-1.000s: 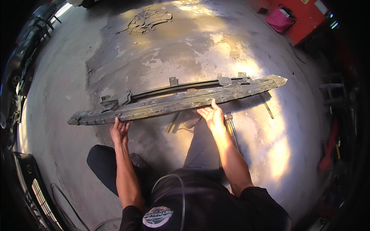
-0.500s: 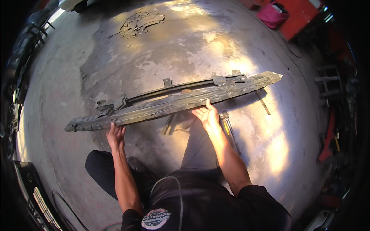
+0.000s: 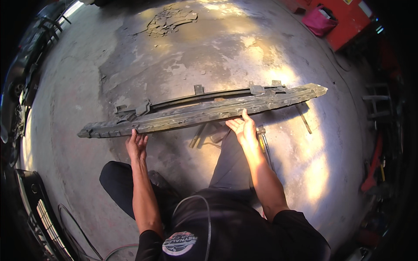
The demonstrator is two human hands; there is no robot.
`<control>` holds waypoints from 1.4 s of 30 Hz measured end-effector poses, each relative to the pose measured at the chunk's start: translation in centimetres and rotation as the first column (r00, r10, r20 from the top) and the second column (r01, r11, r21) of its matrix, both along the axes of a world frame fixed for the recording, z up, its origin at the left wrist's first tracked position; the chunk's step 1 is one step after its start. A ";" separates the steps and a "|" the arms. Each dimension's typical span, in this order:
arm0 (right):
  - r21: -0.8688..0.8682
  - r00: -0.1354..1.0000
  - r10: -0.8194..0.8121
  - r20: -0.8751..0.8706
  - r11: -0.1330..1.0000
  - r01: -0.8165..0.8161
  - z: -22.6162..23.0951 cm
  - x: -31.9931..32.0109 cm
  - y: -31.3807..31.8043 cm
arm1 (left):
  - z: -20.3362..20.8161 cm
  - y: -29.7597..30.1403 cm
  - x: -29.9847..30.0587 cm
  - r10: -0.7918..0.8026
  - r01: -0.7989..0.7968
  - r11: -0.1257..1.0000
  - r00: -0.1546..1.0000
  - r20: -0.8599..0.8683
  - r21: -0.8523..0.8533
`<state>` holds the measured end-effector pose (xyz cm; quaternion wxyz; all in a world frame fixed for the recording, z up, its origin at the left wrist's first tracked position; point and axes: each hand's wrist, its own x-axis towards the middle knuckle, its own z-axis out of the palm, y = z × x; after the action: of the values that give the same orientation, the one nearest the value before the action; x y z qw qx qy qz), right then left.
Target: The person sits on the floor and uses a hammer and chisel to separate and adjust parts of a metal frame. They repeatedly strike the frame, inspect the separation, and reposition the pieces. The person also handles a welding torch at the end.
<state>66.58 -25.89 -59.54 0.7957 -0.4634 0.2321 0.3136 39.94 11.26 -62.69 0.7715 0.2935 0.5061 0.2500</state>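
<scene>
While my left hand and right hand grip one long grey bar, seemingly a holding step, any shift likely calls for paired support.

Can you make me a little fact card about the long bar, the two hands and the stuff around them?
Main thing: long, dark bar, slanting across the view
Far side of bar: thinner rail with brackets
Left hand: at the near edge, thumb touching
Right hand: same edge, further right, thumb touching
Floor: grey, with sunny patches
Top right: pink bag by a red cabinet
</scene>
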 end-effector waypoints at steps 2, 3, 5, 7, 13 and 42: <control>-0.002 1.000 -0.001 -0.003 1.000 0.001 0.2 0.0 0.1 | 0.0 -0.1 -0.1 0.000 0.000 1.000 1.000 0.005 0.003; -0.008 1.000 -0.004 -0.003 1.000 0.004 0.2 -0.1 0.2 | 0.0 -0.1 -0.1 0.002 -0.002 1.000 1.000 0.001 0.005; -0.020 1.000 -0.011 -0.004 1.000 0.011 0.6 -0.1 0.3 | -0.1 0.0 -0.2 0.005 -0.004 1.000 1.000 -0.005 0.010; -0.006 1.000 -0.008 -0.010 1.000 0.008 0.3 -0.1 0.2 | -0.1 0.0 -0.3 -0.001 0.001 1.000 1.000 -0.001 0.014; -0.014 1.000 -0.011 0.004 1.000 0.011 0.5 -0.1 0.2 | -0.5 0.2 -0.3 -0.002 0.002 1.000 1.000 0.006 0.019; -0.039 0.997 -0.020 0.070 0.999 0.023 -0.8 0.1 -0.7 | 0.5 -1.3 0.1 0.063 -0.057 0.989 0.997 -0.041 0.138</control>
<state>66.69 -26.58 -60.35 0.7973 -0.4871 0.2154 0.2842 40.08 9.98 -62.16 0.7301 0.3359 0.5137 0.3003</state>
